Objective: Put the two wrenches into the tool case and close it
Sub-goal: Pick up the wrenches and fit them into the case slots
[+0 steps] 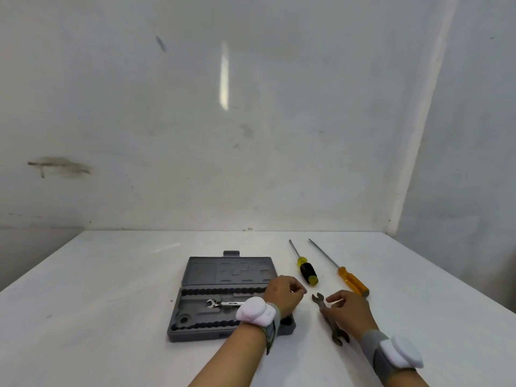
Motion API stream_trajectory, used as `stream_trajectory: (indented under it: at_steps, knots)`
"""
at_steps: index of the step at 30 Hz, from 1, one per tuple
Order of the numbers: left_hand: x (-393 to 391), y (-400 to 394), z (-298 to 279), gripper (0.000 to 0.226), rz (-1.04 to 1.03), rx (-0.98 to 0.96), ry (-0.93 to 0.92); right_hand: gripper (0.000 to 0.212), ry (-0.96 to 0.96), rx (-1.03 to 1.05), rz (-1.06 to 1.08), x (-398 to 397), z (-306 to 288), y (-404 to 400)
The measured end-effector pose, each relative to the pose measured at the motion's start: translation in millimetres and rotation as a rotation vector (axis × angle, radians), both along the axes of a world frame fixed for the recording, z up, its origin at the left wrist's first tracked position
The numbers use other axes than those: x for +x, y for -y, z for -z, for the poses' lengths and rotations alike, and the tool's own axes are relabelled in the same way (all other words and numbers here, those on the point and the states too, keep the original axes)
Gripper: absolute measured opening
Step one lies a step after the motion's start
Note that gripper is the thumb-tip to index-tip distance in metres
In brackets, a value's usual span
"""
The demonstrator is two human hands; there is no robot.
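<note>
Case [201, 277], grey, lies open at lower centre, lid flat toward the wall, latch tab at its far edge. Bright wrench [223, 303] sits in the moulded tray, lengthwise; its right end hidden under the left wrist band. Other slots look empty.

Dark wrench [329, 321] lies on the surface just right of the case, running from centre toward the lower right.

Left hand [283, 293] hovers over the case's right edge, fingers curled loosely, gripping nothing visible. Right hand [349, 308] is over the dark wrench's middle, fingers half open; contact cannot be told.

Surface [97, 303] white. Two screwdrivers right of the case: black-yellow one [307, 272], orange one [352, 281] beyond it. Wall [195, 121] pale, scuffed, stain at left.

Both forearms cut off at the bottom edge.
</note>
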State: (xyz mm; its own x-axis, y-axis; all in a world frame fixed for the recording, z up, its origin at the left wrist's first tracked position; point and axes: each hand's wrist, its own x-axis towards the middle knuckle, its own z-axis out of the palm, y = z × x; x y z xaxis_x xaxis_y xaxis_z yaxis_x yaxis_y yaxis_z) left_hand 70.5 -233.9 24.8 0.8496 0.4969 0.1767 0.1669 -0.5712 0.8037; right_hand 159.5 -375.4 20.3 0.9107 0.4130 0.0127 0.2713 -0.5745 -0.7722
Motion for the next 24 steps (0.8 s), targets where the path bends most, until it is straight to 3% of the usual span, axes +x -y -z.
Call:
stream_trajectory:
  at_steps: [11,20,24]
  knots:
    - [47,31,13,0.039,-0.064,0.371,-0.497,0.027,-0.057,0.04,0.112,-3,5,-7]
    - [53,30,9,0.051,-0.082,0.126,-0.442,0.02,-0.078,0.062,0.003,6,6,-4]
    - [47,24,1,0.04,-0.061,-0.065,-0.261,0.017,-0.096,0.143,-0.056,5,0,0]
